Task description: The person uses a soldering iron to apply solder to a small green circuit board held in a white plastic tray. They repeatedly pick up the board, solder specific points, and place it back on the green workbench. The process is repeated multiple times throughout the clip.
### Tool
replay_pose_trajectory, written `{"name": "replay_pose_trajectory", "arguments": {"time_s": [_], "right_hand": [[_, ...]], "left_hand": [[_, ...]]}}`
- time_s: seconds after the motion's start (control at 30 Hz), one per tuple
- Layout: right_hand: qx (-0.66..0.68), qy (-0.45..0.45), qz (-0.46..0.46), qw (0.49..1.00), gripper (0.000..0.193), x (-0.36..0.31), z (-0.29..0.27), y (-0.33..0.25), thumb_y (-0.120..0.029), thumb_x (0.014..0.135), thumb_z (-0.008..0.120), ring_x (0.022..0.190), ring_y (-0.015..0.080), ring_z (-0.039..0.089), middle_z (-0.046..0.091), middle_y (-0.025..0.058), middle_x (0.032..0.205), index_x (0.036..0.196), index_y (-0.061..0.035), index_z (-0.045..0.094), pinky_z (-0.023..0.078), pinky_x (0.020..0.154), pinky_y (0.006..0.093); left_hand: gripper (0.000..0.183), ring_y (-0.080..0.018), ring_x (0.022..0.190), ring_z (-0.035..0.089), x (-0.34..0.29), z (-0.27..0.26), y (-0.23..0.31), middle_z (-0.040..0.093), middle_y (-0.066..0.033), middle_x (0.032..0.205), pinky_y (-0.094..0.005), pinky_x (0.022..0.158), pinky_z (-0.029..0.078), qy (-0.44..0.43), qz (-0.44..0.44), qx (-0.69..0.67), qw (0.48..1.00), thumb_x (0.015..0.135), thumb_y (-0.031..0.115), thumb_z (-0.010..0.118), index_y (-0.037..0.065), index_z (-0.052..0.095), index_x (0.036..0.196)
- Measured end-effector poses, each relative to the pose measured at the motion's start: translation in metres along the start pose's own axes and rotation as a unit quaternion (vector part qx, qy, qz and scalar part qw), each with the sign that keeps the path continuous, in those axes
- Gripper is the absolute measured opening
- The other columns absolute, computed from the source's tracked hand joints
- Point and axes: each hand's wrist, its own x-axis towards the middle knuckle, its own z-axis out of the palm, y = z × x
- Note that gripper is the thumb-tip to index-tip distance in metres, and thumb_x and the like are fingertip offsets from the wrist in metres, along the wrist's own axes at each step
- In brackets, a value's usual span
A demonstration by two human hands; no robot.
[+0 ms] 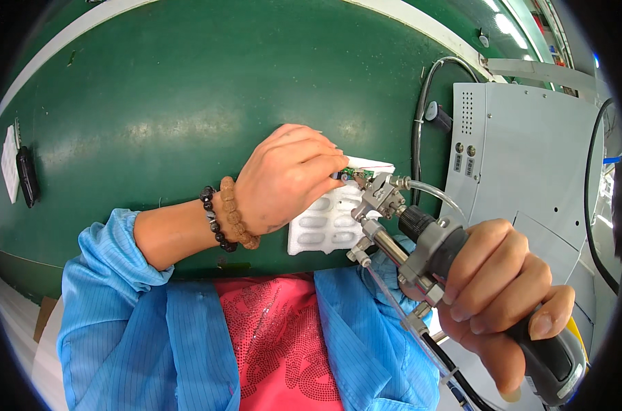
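Observation:
My left hand (290, 178) is closed, its fingertips pinching the near end of a small green circuit board (357, 172). Most of the board is hidden behind the fingers and a metal nozzle head. A white foam tray (309, 240) with oval hollows lies beneath the hand and board. In my right hand (506, 288) is the black grip of a dispensing gun (420, 246), with the fingers wrapped around it. Its metal valve head (381, 195) points at the board, close to the left fingertips; whether the tip touches is hidden. A clear hose (437, 194) runs from the head.
A grey metal cabinet (530, 151) stands on the right, with a black cable (417, 137) curving along its side. At the far left of the green table (174, 89) lie a black-handled object (27, 177) and a white slip (10, 164). More tubing hangs below the gun.

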Motion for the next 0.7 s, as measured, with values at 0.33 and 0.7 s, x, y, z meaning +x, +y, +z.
{"name": "replay_pose_trajectory", "arguments": {"time_s": [0.33,0.7], "right_hand": [[-0.003,0.003,0.008,1.000,0.044,0.005,0.002,0.006,-0.046,0.086,0.072,0.056,0.0071,0.057,0.057,-0.0030,0.070,0.109,-0.0137,0.053,0.047,0.052,0.0216],[-0.008,0.032,0.023,0.999,0.044,0.031,0.000,0.013,-0.045,0.090,0.068,0.054,0.0065,0.054,0.054,-0.0029,0.071,0.109,-0.0114,0.047,0.045,0.048,0.0216]], "left_hand": [[0.027,-0.0288,0.095,0.067,0.003,-0.003,-0.002,0.071,-0.0102,0.095,-0.0406,0.086,0.052,-0.002,-0.004,-0.007,1.000,0.068,0.007,0.081,0.002,0.070,0.092],[0.028,-0.0292,0.095,0.067,0.024,-0.025,0.002,0.070,-0.0109,0.096,-0.0408,0.085,0.052,-0.068,-0.035,-0.026,0.997,0.070,0.007,0.081,0.002,0.069,0.095]]}}
